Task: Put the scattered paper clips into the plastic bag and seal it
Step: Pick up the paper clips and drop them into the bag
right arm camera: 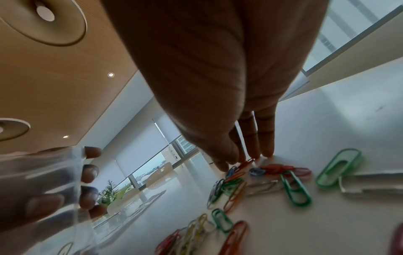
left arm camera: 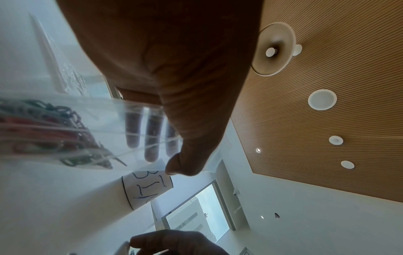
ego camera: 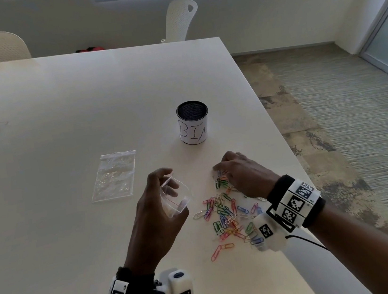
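Observation:
Several coloured paper clips lie scattered on the white table near its right edge. My left hand holds a small clear plastic bag just above the table, left of the pile; thumb and fingers curl round it. Clips show blurred through the bag; whether any are inside I cannot tell. My right hand is down on the far end of the pile. Its thumb and fingertips come together on a few clips there.
A second clear zip bag lies flat on the table to the left. A black mesh cup labelled BIN stands behind the hands. The table's right edge runs close beside the clips. White chairs stand at the far side.

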The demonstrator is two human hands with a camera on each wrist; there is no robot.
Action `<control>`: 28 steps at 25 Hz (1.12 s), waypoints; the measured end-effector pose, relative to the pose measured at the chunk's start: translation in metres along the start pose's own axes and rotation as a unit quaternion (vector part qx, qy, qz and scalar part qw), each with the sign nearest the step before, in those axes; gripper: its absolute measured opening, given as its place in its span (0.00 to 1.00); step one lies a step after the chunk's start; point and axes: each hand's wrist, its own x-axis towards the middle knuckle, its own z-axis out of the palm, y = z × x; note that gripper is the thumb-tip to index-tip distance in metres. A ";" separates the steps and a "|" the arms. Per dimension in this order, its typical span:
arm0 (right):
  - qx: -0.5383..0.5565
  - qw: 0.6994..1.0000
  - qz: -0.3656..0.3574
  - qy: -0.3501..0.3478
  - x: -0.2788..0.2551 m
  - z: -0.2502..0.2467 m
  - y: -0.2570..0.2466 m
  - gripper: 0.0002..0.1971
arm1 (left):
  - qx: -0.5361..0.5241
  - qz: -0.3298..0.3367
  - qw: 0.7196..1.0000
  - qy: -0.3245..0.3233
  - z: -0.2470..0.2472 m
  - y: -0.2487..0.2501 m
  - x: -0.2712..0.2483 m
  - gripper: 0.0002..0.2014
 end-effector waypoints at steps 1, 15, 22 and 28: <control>0.001 1.000 -0.017 -0.005 -0.002 0.000 -0.002 0.23 | -0.001 -0.001 1.000 0.001 0.000 0.000 0.000 0.36; 0.000 0.997 -0.058 -0.045 -0.029 -0.003 -0.033 0.19 | 0.003 0.004 1.000 0.006 0.001 0.001 0.000 0.36; -0.020 0.996 -0.085 -0.012 -0.029 0.008 -0.039 0.06 | 0.009 0.006 1.000 0.004 0.002 0.003 0.000 0.37; 0.010 0.997 -0.080 0.000 -0.028 0.001 -0.032 0.07 | 0.002 0.004 1.000 0.005 0.003 0.001 0.000 0.37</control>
